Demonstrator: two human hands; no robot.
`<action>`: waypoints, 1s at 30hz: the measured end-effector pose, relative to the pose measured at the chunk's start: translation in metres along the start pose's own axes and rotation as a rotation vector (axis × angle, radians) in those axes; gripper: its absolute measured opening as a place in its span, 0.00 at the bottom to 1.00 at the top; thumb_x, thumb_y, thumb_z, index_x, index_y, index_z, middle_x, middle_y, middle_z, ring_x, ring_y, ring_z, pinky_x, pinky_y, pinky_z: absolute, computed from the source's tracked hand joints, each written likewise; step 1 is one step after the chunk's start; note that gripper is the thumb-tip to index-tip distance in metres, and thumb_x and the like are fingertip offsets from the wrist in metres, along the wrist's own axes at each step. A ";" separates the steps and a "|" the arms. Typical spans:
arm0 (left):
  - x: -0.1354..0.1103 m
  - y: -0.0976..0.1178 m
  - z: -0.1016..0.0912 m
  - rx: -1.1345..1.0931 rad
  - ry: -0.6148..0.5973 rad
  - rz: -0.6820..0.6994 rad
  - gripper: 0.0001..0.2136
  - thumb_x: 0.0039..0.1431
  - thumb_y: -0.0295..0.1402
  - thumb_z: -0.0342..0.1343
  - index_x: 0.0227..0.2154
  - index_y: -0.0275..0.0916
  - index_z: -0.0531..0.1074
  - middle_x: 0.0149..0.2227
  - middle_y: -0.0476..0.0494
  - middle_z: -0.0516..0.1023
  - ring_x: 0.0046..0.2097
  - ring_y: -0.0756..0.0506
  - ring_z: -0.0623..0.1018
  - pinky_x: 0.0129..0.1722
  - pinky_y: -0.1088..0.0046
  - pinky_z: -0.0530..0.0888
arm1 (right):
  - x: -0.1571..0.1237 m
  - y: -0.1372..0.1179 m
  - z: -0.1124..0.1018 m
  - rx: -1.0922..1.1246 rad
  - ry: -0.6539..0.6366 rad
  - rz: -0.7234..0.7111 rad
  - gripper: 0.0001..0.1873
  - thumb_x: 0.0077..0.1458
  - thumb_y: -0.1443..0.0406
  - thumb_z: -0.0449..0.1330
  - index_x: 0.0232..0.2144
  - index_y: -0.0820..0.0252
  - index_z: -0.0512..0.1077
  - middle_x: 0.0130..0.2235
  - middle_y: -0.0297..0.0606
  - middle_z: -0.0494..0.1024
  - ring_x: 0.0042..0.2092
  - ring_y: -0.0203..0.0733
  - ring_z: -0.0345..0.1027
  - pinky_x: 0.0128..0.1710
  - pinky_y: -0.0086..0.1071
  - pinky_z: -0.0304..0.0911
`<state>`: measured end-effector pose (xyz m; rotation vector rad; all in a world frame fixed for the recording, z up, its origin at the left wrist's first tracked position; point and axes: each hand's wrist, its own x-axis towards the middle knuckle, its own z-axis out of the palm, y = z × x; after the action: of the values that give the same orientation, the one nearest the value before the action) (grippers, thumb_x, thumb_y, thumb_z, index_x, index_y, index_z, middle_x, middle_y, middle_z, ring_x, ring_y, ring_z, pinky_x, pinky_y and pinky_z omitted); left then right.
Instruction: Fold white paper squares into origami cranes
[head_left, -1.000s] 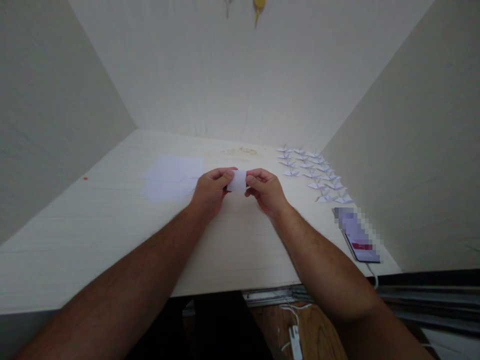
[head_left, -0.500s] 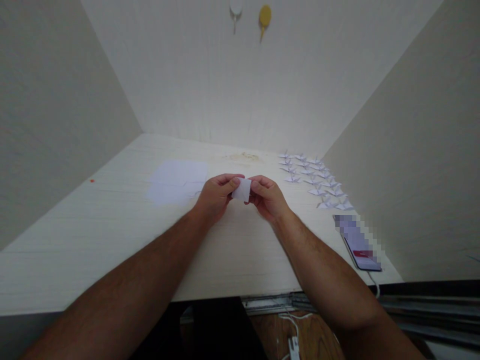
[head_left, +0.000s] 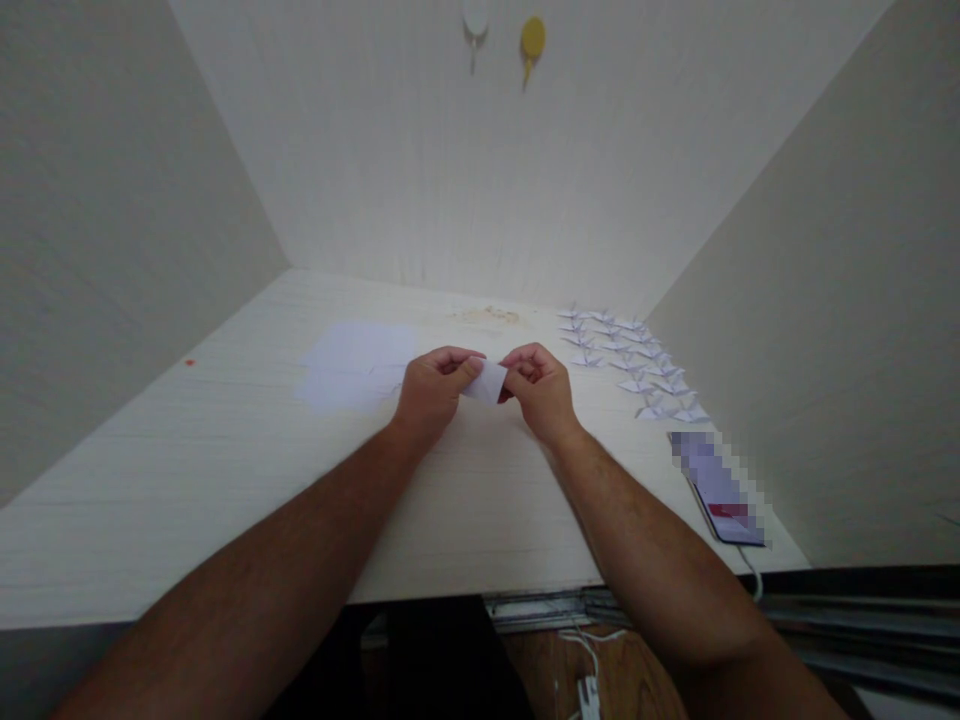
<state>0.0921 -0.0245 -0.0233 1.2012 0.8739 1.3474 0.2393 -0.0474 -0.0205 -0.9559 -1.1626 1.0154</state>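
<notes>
A small white folded paper is held just above the middle of the pale wooden table. My left hand pinches its left edge with thumb and curled fingers. My right hand pinches its right edge, fingers bent over the top. Both hands are closed on the paper, close together. The paper tilts down to the right.
Flat white paper sheets lie left of my hands. Several small folded paper cranes stand in rows at the back right. A phone with a cable lies near the right front edge. Walls close in on three sides.
The paper has turned from level to tilted, and my right fingers have shifted over its top edge. The view has tipped slightly upward.
</notes>
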 end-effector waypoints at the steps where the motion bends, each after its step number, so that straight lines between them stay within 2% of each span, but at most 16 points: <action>1: 0.000 0.000 -0.001 0.051 0.018 0.026 0.11 0.47 0.38 0.67 0.30 0.36 0.79 0.28 0.45 0.80 0.29 0.49 0.75 0.32 0.72 0.71 | 0.000 -0.001 0.000 -0.022 0.001 0.005 0.09 0.42 0.63 0.65 0.28 0.58 0.69 0.22 0.27 0.73 0.22 0.32 0.67 0.23 0.28 0.67; 4: 0.000 0.002 -0.002 0.148 0.076 0.072 0.10 0.47 0.37 0.66 0.30 0.37 0.79 0.28 0.45 0.80 0.30 0.48 0.76 0.32 0.72 0.71 | 0.000 -0.003 0.000 -0.084 -0.013 0.042 0.08 0.43 0.61 0.64 0.27 0.59 0.72 0.24 0.30 0.75 0.25 0.34 0.69 0.25 0.30 0.69; 6: 0.000 0.004 -0.001 0.168 0.097 0.074 0.10 0.47 0.37 0.66 0.30 0.37 0.79 0.28 0.45 0.80 0.29 0.48 0.75 0.31 0.72 0.70 | 0.000 -0.001 0.001 -0.157 0.013 0.034 0.10 0.43 0.59 0.65 0.26 0.59 0.71 0.22 0.29 0.73 0.23 0.33 0.66 0.23 0.29 0.67; 8: -0.001 0.006 0.000 0.164 0.092 0.060 0.10 0.47 0.37 0.66 0.30 0.36 0.79 0.27 0.45 0.79 0.29 0.48 0.75 0.30 0.73 0.70 | 0.000 0.002 0.001 -0.240 0.062 0.002 0.11 0.43 0.59 0.66 0.26 0.59 0.71 0.20 0.27 0.70 0.20 0.31 0.63 0.21 0.27 0.63; 12: -0.003 0.007 0.003 0.139 0.065 0.020 0.09 0.45 0.35 0.66 0.30 0.36 0.79 0.25 0.46 0.78 0.26 0.50 0.72 0.26 0.74 0.67 | -0.001 0.005 0.002 -0.345 0.126 -0.074 0.08 0.47 0.60 0.64 0.27 0.58 0.72 0.21 0.28 0.70 0.22 0.31 0.62 0.21 0.26 0.59; 18: 0.000 0.004 0.001 0.136 0.086 -0.036 0.06 0.44 0.32 0.63 0.25 0.35 0.78 0.18 0.49 0.72 0.21 0.51 0.67 0.22 0.75 0.63 | -0.002 0.004 0.000 -0.366 0.120 -0.143 0.06 0.48 0.61 0.63 0.28 0.58 0.74 0.23 0.29 0.71 0.23 0.31 0.62 0.23 0.26 0.59; 25: 0.004 0.001 -0.003 0.188 0.064 -0.062 0.04 0.44 0.31 0.60 0.22 0.36 0.78 0.17 0.47 0.73 0.21 0.51 0.68 0.21 0.74 0.63 | -0.001 0.009 -0.003 -0.404 0.117 -0.190 0.05 0.49 0.63 0.63 0.29 0.57 0.77 0.24 0.31 0.74 0.25 0.32 0.64 0.25 0.27 0.60; 30: 0.003 0.002 -0.003 0.164 0.067 -0.079 0.04 0.44 0.31 0.60 0.19 0.36 0.76 0.17 0.47 0.72 0.20 0.51 0.67 0.21 0.74 0.62 | -0.002 0.008 -0.005 -0.366 0.064 -0.179 0.08 0.49 0.61 0.63 0.33 0.55 0.79 0.30 0.33 0.79 0.27 0.33 0.68 0.27 0.29 0.65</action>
<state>0.0893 -0.0214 -0.0211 1.2390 1.0858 1.2779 0.2426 -0.0476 -0.0292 -1.1380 -1.3814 0.6349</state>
